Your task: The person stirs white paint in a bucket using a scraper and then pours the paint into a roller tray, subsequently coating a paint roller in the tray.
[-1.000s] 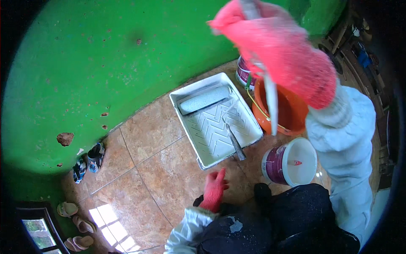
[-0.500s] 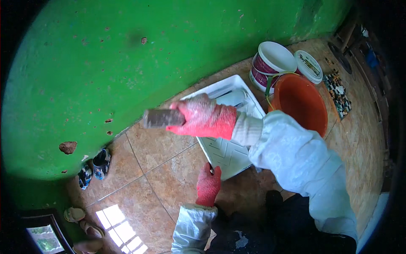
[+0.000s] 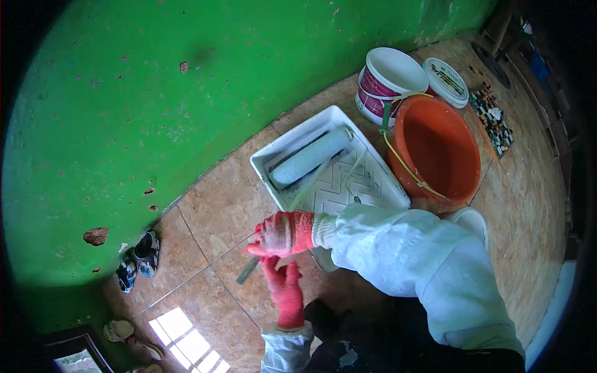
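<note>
My right hand (image 3: 283, 235), in a red glove with whitish smears, is closed over a flat grey strip (image 3: 247, 271) whose end sticks out below the fingers; its kind is not clear. Just beneath, my left hand (image 3: 285, 295), also red-gloved, has thumb and fingers apart, the fingertips close against the right glove and the strip. Beyond the hands lies a white paint tray (image 3: 264, 149) with a ribbed chevron slope. A pale blue paint roller (image 3: 311, 158) rests in its deep end. My right forearm covers the tray's near corner.
To the right stand an orange bucket (image 3: 434, 146) with a yellow handle, a white and purple bucket (image 3: 373, 99) and a round white lid (image 3: 446, 81). A mosaic-patterned board (image 3: 491, 121) lies beyond. The pitted green wall (image 3: 143, 93) rises at the left, dark patterned shoes (image 3: 147, 252) at its foot.
My right hand has come down and nearer with the grey piece, uncovering the roller and tray. My left hand has left the tray's near corner and moved slightly left, its fingers spreading beside the right hand.
</note>
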`<state>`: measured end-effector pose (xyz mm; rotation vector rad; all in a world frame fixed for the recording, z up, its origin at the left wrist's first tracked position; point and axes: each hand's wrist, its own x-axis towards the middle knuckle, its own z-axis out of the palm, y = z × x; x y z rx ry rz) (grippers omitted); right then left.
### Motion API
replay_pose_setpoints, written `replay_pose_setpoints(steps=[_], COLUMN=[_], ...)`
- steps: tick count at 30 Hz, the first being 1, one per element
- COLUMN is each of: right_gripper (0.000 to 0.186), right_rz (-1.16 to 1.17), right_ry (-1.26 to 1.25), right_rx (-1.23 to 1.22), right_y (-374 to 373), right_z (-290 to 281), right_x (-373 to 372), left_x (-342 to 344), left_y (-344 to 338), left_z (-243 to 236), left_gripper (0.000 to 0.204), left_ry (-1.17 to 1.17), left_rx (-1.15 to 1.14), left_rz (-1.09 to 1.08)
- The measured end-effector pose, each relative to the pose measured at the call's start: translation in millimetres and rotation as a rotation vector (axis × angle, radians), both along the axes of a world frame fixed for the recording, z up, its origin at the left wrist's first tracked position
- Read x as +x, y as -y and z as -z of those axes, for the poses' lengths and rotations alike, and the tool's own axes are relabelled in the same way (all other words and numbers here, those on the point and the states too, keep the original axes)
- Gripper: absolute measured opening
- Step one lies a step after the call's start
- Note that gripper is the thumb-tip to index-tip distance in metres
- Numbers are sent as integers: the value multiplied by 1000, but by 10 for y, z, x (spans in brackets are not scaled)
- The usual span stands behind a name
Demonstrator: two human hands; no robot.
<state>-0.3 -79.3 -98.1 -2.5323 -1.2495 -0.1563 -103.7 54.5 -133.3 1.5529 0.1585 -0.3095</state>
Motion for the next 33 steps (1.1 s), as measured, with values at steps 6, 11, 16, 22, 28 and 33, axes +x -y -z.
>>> replay_pose_setpoints(steps=[6,11,16,22,28,33], right_gripper=[42,47,50,25,16,25], right_rz=[121,785,1274,1375,1264,1272], right_ry=[-136,-615,-685,-1187,-1248,-1007], right_rx=[200,-212,115,662,1116,941], right_y=[326,956,1180,1205,1175,1087], right_z=[-42,-603,-170,-215,-369,-713], right_x=[-243,-697,-1523,-1306,-1350,-1432], left_x=[222,333,218,125,23,23], left_y=[-255,-287,-204,-185,-134,-165], left_z=[-62,55,113,26,36,-59], left_gripper=[56,38,38,38,32,34], left_ry=[-173,-191,-108,-86,104,-127], left_rx=[-619,-481,-451,-425,-294,-557], left_rz=[-106,-356,-300,-290,-230,-312])
